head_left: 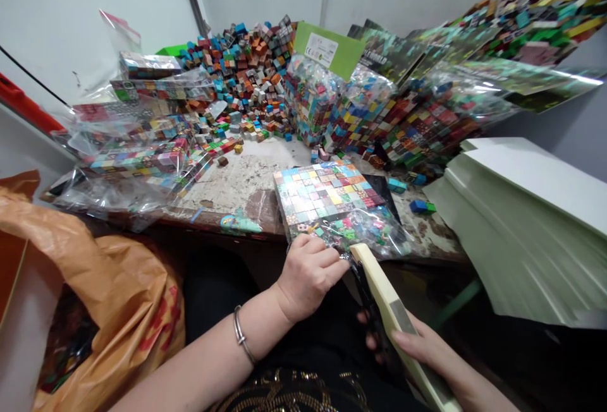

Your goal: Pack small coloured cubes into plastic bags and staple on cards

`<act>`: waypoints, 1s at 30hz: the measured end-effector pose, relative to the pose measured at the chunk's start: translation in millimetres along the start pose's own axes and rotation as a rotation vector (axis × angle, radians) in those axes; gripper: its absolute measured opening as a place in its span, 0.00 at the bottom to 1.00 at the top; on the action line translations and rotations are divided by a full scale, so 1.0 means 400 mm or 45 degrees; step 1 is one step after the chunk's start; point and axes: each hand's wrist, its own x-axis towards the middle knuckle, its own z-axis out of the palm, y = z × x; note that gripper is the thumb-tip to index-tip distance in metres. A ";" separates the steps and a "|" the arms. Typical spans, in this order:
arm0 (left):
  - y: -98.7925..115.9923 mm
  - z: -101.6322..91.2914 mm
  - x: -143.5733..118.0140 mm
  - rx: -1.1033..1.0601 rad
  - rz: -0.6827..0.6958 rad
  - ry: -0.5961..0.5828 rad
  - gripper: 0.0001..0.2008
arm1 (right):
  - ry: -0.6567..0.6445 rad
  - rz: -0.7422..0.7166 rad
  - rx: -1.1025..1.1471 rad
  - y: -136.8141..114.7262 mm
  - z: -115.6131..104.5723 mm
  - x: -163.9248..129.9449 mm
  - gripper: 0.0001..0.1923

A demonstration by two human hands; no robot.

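Observation:
A flat tray of small colourful cubes lies at the front edge of the worn table. A clear plastic bag with small loose pieces rests on the tray's near end. My left hand grips the near edge of that bag, with a silver bracelet on its wrist. My right hand holds a long cream-coloured folded card from below, its far end touching the bag.
A heap of loose cubes fills the back of the table. Bagged cube sets lie at left, more bags at right. A stack of pale green cards sits right. An orange plastic bag hangs at left.

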 end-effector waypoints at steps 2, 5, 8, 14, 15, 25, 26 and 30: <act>0.001 0.001 0.000 -0.017 0.002 0.009 0.11 | -0.016 0.003 -0.020 0.009 0.000 0.008 0.26; 0.002 0.001 -0.001 -0.026 0.009 0.014 0.10 | -0.004 0.004 -0.076 0.024 -0.001 0.013 0.27; 0.002 0.002 -0.002 -0.033 0.008 0.014 0.10 | 0.004 0.009 -0.167 0.024 0.003 0.015 0.25; 0.004 0.006 -0.004 -0.083 -0.008 0.039 0.11 | -0.030 -0.057 -0.384 -0.004 0.013 0.030 0.16; 0.004 0.007 -0.005 -0.092 -0.012 0.045 0.11 | -0.038 -0.099 -0.441 -0.005 0.013 0.036 0.16; 0.003 0.013 -0.008 -0.194 -0.036 0.081 0.07 | -0.051 -0.186 -0.630 0.037 0.013 0.086 0.20; 0.002 0.013 -0.008 -0.200 -0.036 0.080 0.07 | -0.064 -0.192 -0.643 0.036 0.012 0.086 0.18; 0.000 0.015 -0.011 -0.196 -0.034 0.083 0.06 | -0.112 -0.201 -0.650 0.026 0.009 0.085 0.15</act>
